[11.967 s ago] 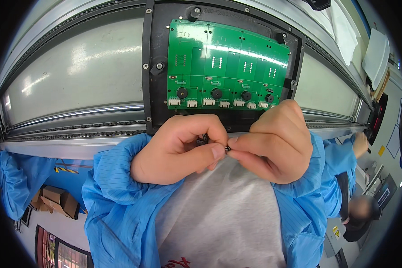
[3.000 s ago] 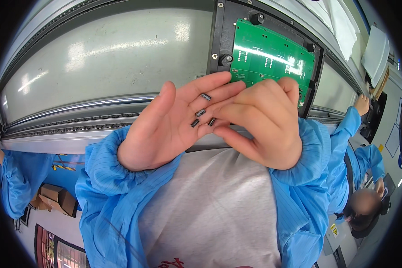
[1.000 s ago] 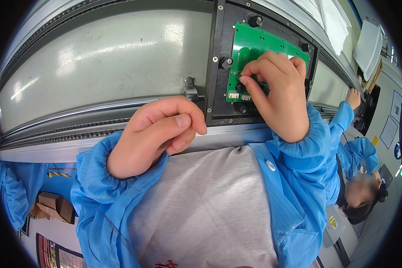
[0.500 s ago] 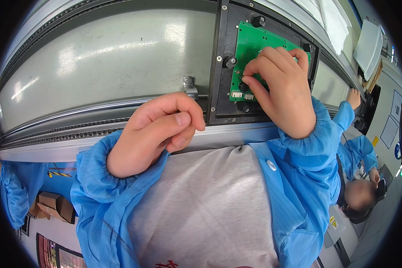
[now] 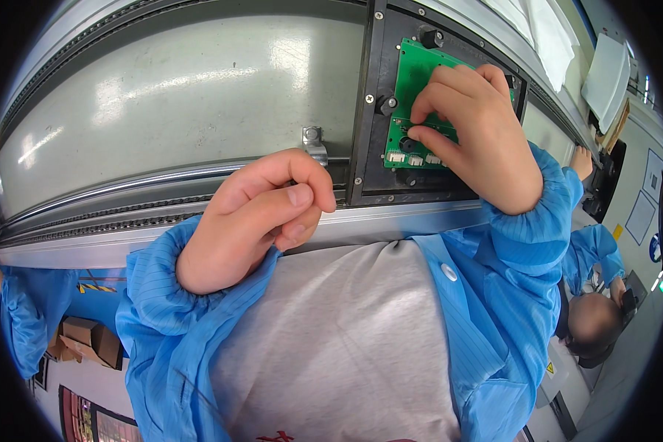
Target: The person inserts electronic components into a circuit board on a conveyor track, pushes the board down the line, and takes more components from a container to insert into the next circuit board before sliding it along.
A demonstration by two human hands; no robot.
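A green circuit board [image 5: 414,77] lies in a black frame-like carrier [image 5: 378,62] at the upper right. Over it is my right hand [image 5: 486,136], its thumb and index finger pinched close to the board's surface. Whatever sits between those fingertips is too small to make out. A round black component [image 5: 407,144] shows just beside the thumb, and several white connectors [image 5: 415,160] line the board's near edge. My left hand [image 5: 265,214] is curled closed in front of the near rail, left of the carrier; its fingers hide what may be inside.
Black knobs [image 5: 386,105] stand around the board on the carrier. A metal rod [image 5: 177,172] and a chain [image 5: 118,227] run along the conveyor, with a rod clamp [image 5: 313,140] left of the carrier. Co-workers in blue sleeves [image 5: 597,247] are at right and far left. Cardboard boxes [image 5: 88,339] sit lower left.
The carrier and board have shifted slightly right, and my right hand has moved right with them. More of the round black component and white connectors shows. My left hand has barely moved.
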